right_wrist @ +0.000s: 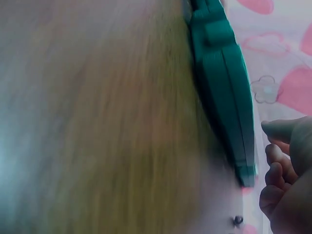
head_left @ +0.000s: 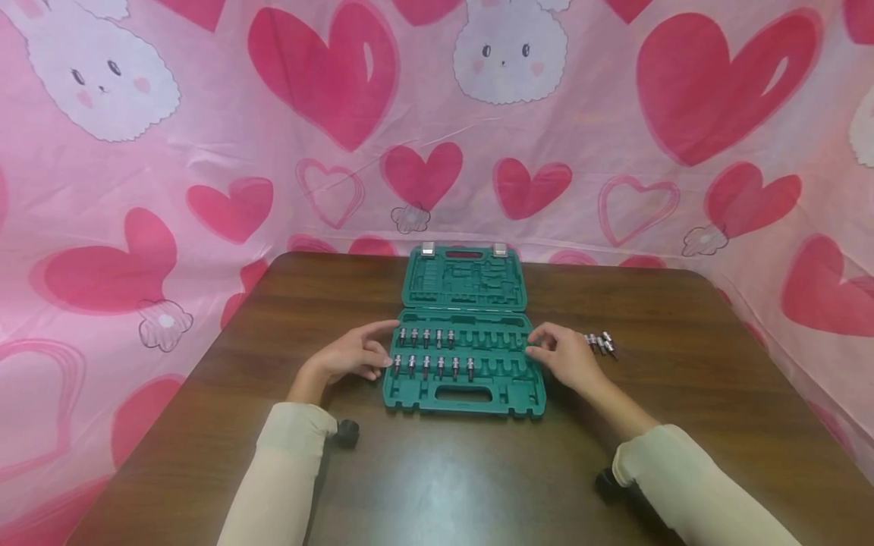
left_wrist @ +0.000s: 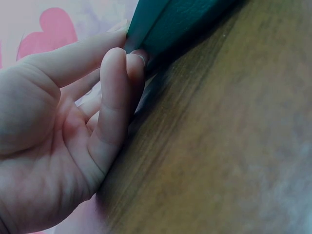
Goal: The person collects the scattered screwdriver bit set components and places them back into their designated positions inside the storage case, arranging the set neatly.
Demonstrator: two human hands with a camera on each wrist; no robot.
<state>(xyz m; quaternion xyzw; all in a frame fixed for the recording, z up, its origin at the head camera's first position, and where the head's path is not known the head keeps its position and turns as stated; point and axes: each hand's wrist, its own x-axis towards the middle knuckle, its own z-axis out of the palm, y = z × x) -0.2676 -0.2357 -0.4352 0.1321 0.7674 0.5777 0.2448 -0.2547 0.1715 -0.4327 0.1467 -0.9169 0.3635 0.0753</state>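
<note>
A green socket case (head_left: pixel 464 394) lies unfolded on the table, with two rows of silver-and-dark bit sockets (head_left: pixel 426 367) filling the left part of its slots. At the case's left side, my left hand (head_left: pixel 350 353) touches the edge with its fingertips. The left wrist view shows those fingers (left_wrist: pixel 114 78) against the case's outer wall (left_wrist: pixel 170 29). My right hand (head_left: pixel 563 355) hovers by the right edge, its fingers loosely bent. In the right wrist view its fingertips (right_wrist: pixel 274 171) stand apart from the case wall (right_wrist: pixel 226 92), and nothing shows between them.
Several loose bit sockets (head_left: pixel 602 343) lie on the table just right of my right hand. The open lid (head_left: pixel 464 280) stands behind the tray. A brown wooden table (head_left: pixel 451 470) stretches around the case, and a pink heart-print cloth (head_left: pixel 423 114) hangs behind it.
</note>
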